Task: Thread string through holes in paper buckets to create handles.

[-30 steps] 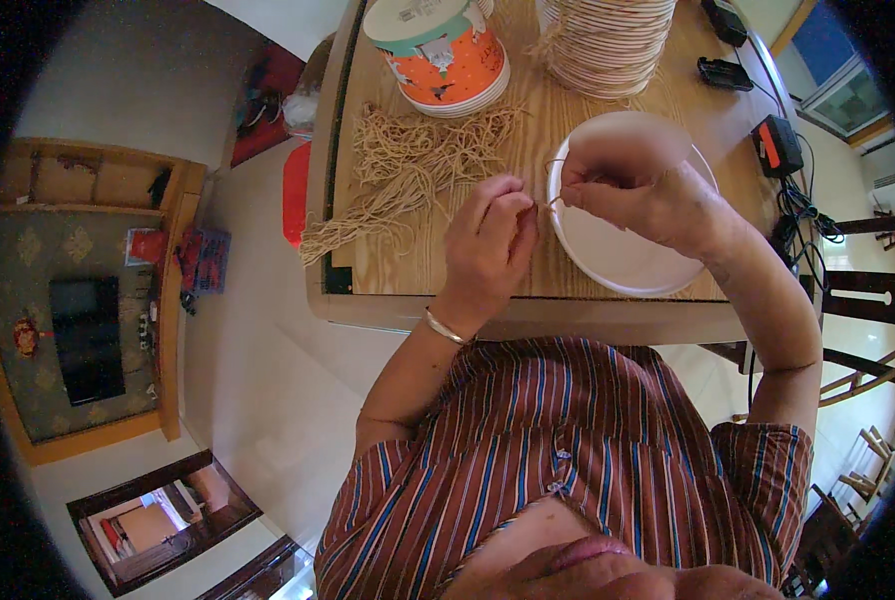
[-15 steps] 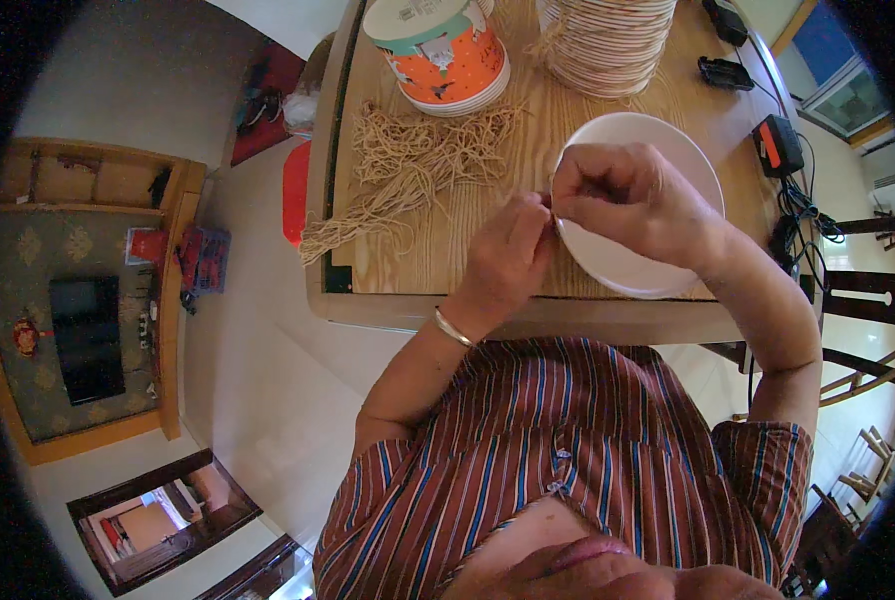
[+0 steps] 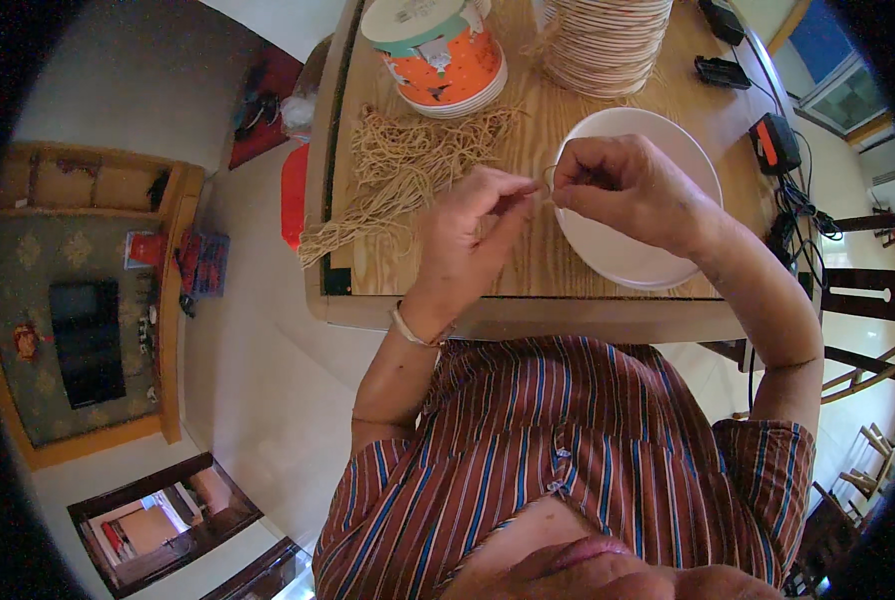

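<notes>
My right hand (image 3: 623, 190) is closed in a pinch over the left rim of a white paper bucket (image 3: 636, 262). A short curved piece of thin tan string (image 3: 549, 174) shows at its fingertips. Just to the left, my left hand (image 3: 473, 235) has its thumb and index fingertip brought together by the same string, almost touching the right fingers. The string's run between the hands is partly hidden. A loose bundle of tan strings (image 3: 398, 165) lies on the table to the left of my hands.
On the wooden table (image 3: 508, 270), an orange and green paper bucket (image 3: 448, 70) stands upside down at the back. Beside it rises a tall stack of nested white-rimmed buckets (image 3: 608, 45). Black adapters (image 3: 776, 145) and tangled cables (image 3: 798, 215) lie along the right edge.
My left hand has drawn slightly left and turned, its fingers straighter than before. My right hand stays pinched over the bucket's rim, and a curve of string now shows at its fingertips.
</notes>
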`<action>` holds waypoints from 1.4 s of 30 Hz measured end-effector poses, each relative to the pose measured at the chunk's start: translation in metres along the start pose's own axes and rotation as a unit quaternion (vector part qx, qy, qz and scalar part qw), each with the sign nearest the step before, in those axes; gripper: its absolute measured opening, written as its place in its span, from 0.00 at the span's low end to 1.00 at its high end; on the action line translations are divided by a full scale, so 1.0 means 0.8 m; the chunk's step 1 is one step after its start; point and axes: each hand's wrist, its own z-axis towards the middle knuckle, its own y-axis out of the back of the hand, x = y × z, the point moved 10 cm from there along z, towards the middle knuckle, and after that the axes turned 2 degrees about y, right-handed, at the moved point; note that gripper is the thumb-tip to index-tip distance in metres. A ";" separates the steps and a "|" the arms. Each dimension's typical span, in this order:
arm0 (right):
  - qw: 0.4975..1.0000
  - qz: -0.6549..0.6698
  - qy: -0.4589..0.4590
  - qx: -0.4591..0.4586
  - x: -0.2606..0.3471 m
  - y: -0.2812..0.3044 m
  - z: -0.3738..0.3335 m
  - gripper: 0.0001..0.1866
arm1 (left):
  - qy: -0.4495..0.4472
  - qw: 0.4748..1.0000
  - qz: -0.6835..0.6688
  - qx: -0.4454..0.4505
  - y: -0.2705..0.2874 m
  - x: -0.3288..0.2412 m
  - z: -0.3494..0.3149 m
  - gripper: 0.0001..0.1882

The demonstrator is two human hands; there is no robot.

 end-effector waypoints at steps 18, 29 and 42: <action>0.972 -0.214 0.040 -0.091 0.039 0.080 -0.023 0.06 | -0.210 0.954 0.199 0.076 -0.037 -0.058 -0.034 0.14; 0.994 -0.090 0.005 -0.066 0.006 0.077 0.004 0.05 | -0.302 0.917 0.250 0.081 -0.067 -0.093 -0.052 0.16; 0.995 -0.098 -0.002 0.033 0.005 0.030 0.025 0.06 | -0.246 0.950 0.184 0.053 -0.149 -0.141 -0.050 0.20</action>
